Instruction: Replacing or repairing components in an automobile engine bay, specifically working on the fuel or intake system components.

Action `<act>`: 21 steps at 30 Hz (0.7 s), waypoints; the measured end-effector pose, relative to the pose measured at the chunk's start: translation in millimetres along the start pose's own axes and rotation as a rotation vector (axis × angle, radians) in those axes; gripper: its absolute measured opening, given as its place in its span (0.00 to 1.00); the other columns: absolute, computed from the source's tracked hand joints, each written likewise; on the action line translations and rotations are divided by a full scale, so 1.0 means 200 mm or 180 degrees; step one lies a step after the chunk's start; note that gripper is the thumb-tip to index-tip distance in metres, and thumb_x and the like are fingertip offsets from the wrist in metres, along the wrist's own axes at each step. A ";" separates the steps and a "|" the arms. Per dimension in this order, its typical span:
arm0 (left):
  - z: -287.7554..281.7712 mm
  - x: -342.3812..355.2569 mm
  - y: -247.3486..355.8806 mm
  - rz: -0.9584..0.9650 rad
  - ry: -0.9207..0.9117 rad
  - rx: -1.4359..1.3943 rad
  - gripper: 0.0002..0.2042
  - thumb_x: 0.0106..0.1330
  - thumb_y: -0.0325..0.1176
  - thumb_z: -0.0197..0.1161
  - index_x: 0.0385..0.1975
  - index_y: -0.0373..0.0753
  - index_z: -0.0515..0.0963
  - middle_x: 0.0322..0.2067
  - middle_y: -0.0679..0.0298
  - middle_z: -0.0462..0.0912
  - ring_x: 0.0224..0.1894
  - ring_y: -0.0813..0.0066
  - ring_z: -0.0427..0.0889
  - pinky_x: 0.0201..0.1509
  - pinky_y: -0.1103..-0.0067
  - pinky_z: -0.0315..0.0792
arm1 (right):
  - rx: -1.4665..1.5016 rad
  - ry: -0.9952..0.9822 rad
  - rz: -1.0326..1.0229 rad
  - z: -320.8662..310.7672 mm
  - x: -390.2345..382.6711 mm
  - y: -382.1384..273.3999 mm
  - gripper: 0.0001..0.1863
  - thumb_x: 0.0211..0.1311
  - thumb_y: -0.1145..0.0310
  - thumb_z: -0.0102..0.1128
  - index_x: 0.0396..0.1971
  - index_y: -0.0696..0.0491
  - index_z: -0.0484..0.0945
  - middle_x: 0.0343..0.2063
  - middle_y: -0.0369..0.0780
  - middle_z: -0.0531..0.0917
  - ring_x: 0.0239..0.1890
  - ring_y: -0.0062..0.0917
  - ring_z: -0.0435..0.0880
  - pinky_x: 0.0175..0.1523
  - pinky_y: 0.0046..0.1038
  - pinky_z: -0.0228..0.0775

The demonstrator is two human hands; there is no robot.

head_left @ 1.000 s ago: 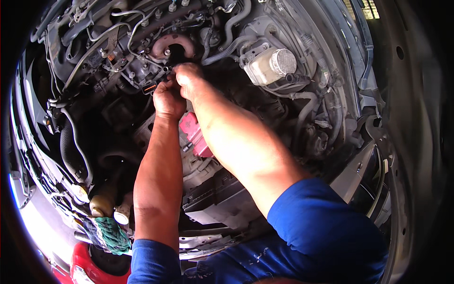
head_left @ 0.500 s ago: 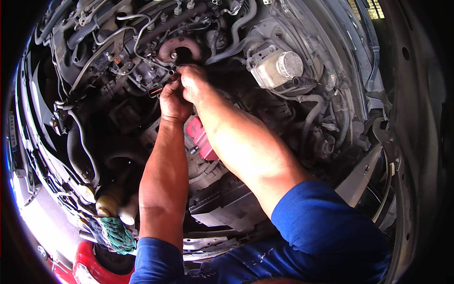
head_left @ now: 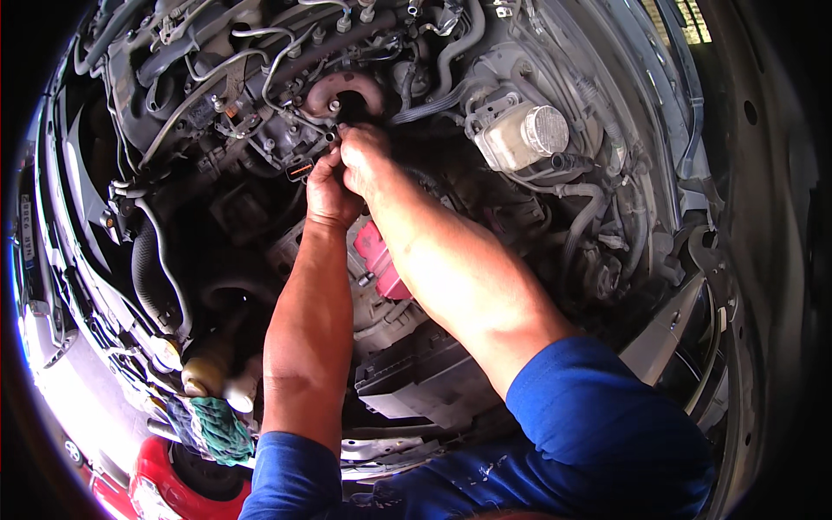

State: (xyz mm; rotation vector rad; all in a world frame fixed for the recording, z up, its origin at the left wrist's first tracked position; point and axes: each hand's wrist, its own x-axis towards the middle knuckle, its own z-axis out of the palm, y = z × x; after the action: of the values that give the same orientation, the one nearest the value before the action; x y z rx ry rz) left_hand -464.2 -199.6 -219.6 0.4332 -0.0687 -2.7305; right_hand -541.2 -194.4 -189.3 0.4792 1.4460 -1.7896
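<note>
Deep in the engine bay, my left hand [head_left: 327, 192] and my right hand [head_left: 364, 154] are close together, the right slightly farther in. Both have their fingers closed near a small pipe end [head_left: 331, 137] on the engine's side. What the fingers grip is hidden, too small to make out. Just beyond them curves a rusty brown pipe [head_left: 355, 85] with a bolt by its end. A dark connector [head_left: 300, 170] with an orange strip sits beside my left thumb.
To the right is a fluid reservoir [head_left: 511, 143] with a round cap. A red cover [head_left: 380, 256] lies below my forearms. A black tray [head_left: 416, 377] is nearer me. Hoses line the left, with a green cloth [head_left: 224, 431] at the front edge.
The whole view has shifted, so the engine and hands appear slightly farther right and lower. Both hands stay at the same spot by the pipe end, fingers still closed.
</note>
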 end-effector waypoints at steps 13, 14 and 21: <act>-0.03 -0.01 0.02 -0.0125 -0.0056 0.0114 0.24 0.65 0.45 0.58 0.58 0.39 0.71 0.56 0.58 0.76 0.59 0.59 0.74 0.66 0.64 0.64 | 0.0300 -0.0024 -0.0043 0.00 0.01 0.04 0.04 0.61 0.78 0.58 0.36 0.57 0.76 0.28 0.40 0.78 0.28 0.25 0.77 0.34 0.27 0.75; -0.02 -0.01 0.01 -0.0109 -0.0097 0.0104 0.21 0.65 0.45 0.60 0.55 0.42 0.74 0.55 0.60 0.78 0.57 0.60 0.75 0.66 0.64 0.64 | 0.0301 -0.0026 -0.0048 0.00 0.02 0.03 0.04 0.61 0.78 0.58 0.36 0.57 0.76 0.28 0.40 0.78 0.28 0.25 0.77 0.34 0.27 0.75; -0.02 -0.03 0.02 -0.0041 -0.0104 0.0061 0.24 0.66 0.45 0.58 0.59 0.41 0.71 0.58 0.59 0.75 0.60 0.58 0.72 0.67 0.63 0.62 | -0.0133 -0.0023 -0.0228 0.02 0.00 0.05 0.03 0.64 0.76 0.57 0.36 0.57 0.76 0.28 0.38 0.78 0.26 0.22 0.76 0.32 0.27 0.72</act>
State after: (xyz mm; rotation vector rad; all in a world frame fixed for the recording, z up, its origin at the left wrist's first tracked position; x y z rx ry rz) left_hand -457.3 -200.7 -221.6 0.3957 -0.1010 -2.7519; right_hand -532.9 -198.0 -193.6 0.4038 1.5097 -1.8112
